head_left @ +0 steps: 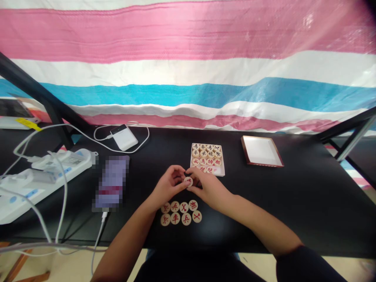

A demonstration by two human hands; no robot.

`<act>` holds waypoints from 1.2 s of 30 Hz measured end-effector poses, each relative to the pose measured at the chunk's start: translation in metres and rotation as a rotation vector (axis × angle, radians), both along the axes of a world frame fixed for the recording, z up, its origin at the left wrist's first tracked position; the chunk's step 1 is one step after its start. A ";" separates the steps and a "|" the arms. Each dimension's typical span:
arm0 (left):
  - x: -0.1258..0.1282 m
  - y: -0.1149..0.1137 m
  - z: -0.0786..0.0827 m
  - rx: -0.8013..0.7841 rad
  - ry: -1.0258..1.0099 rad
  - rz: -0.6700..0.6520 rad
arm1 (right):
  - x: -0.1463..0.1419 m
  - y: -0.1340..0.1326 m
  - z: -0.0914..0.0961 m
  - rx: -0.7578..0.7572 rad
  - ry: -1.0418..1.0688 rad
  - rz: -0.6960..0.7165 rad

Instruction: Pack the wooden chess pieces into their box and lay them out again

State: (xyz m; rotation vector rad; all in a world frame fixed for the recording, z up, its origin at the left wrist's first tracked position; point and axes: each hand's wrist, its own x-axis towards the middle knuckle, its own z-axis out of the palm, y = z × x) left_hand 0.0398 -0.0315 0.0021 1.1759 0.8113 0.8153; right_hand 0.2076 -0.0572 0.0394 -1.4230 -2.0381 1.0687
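Note:
Between the fingers of my left hand [169, 184] and my right hand [210, 186] is a round Chinese chess piece [188, 181] with a red character facing up. Both hands are closed on it, thumbs and fingertips at its edge. Just beyond them lies a white box [222, 169] filled with rows of chess pieces [210, 153], some marked black and some red. My hands cover part of its near edge. Closer to me, two rows of red-marked chess pieces [175, 218] lie flat on the black table [252, 243].
A box lid [262, 151] lies at the back right. On the left are a phone [112, 184] with a charging cable, a white power bank [125, 138] and a power strip [70, 164] with several cables. A striped sheet [188, 70] hangs behind the table.

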 end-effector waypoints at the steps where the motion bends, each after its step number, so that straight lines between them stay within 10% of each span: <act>1: 0.000 0.000 0.001 0.005 -0.005 0.009 | -0.001 0.000 0.002 0.005 -0.005 0.004; 11: -0.011 0.008 0.006 0.160 0.189 0.136 | 0.048 0.022 0.027 0.129 -0.233 -0.387; 36: -0.025 0.013 0.010 0.216 0.358 0.205 | 0.070 0.030 0.017 -0.071 -0.619 -0.307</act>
